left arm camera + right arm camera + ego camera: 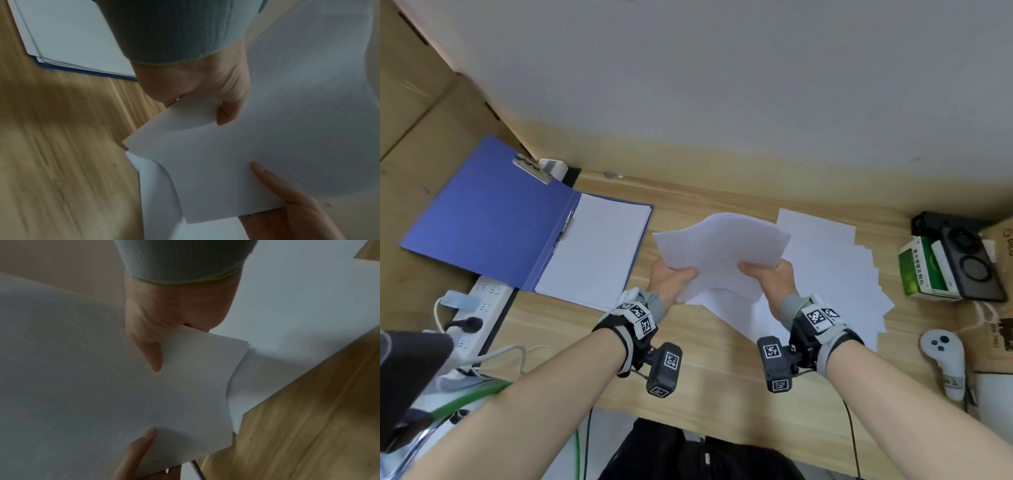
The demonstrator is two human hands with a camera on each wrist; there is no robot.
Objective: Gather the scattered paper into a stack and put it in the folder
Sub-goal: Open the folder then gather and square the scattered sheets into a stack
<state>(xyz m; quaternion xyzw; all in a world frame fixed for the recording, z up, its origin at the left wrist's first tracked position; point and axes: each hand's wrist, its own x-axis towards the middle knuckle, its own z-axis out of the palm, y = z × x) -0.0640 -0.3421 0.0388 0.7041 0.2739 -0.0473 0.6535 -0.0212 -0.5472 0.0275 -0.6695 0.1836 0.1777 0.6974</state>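
Observation:
Both hands hold a loose stack of white paper lifted above the desk. My left hand pinches its near left corner, thumb on top. My right hand pinches the near right corner the same way. The left wrist view shows the held stack under my thumb, and the right wrist view shows the same stack. More white sheets lie spread on the desk to the right and under my hands. The blue folder lies open at the left, with paper on its right half.
The wooden desk meets a wall behind. A power strip with cables sits at the left edge. At the right stand a green box, a black device and a white controller. Cardboard boxes stand far left.

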